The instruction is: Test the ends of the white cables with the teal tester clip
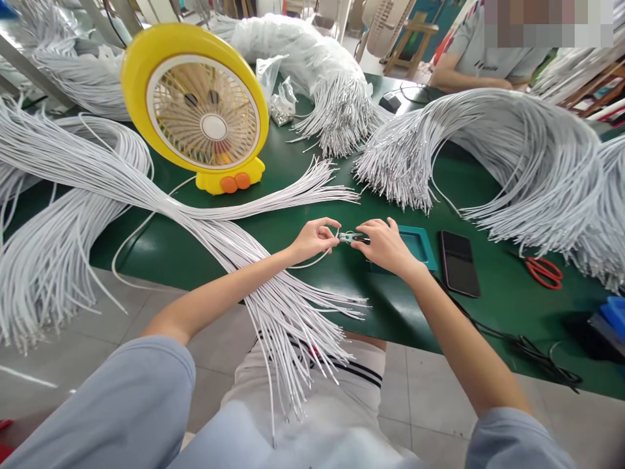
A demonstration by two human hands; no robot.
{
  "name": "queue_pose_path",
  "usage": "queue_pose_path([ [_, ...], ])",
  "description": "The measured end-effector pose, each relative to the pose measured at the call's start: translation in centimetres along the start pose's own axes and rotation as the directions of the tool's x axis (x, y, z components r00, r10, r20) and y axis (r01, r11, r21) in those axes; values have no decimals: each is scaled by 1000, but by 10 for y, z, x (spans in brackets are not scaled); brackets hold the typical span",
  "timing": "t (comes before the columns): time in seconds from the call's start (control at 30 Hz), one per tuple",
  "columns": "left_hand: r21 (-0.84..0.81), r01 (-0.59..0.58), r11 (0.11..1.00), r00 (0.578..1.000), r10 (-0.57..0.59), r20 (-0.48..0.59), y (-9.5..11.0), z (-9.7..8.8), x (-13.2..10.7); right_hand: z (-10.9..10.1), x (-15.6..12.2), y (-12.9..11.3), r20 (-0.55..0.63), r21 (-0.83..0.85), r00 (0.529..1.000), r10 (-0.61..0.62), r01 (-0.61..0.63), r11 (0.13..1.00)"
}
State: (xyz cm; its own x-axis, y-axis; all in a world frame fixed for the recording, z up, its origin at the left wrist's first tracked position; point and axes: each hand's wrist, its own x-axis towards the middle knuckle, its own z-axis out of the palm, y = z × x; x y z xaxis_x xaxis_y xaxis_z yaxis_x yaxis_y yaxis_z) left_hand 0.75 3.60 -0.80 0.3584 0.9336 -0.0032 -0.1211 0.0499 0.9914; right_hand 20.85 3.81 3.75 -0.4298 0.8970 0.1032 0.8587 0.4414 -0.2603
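Partly curled, the right hand (385, 244) holds pliers (347, 238), the left (313, 240) white cable (315, 263).

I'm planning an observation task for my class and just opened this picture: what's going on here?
Above a green table, a person's left hand pinches a thin white wire beside a small hand tool, which the right hand grips. A bundle of white wires spreads across the table and over its near edge; beyond it stands a yellow fan.
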Motion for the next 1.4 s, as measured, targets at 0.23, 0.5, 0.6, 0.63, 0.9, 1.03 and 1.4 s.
queue_pose_path([
  [0.23, -163, 20, 986, 1000, -19, 9, 12, -5, -5, 18, 1, -36, -169, 847, 895, 412, -82, 525],
  [0.5, -210, 48, 976, 993, -23, 118, 13, -6, -7, 35, 1, -49, -3, 987, 897, 441, -67, 144],
  [0.6, -179, 16, 984, 995, 3, 103, 13, -4, -9, 36, 1, -51, -34, 982, 885, 464, -57, 182],
  [0.63, -166, 2, 986, 996, 13, 89, 13, -4, -9, 36, 1, -52, -41, 981, 881, 472, -54, 185],
  [0.9, -56, -74, 996, 997, 74, 8, 10, -2, -13, 36, -1, -52, 55, 998, 878, 476, -66, 8],
  [1.03, -103, -61, 993, 998, 63, 14, 9, -2, -13, 37, -1, -51, 160, 984, 895, 417, -114, -133],
  [1.4, -262, 7, 965, 998, 11, 69, 10, -4, -10, 41, -2, -52, 126, 986, 913, 389, -73, -148],
])
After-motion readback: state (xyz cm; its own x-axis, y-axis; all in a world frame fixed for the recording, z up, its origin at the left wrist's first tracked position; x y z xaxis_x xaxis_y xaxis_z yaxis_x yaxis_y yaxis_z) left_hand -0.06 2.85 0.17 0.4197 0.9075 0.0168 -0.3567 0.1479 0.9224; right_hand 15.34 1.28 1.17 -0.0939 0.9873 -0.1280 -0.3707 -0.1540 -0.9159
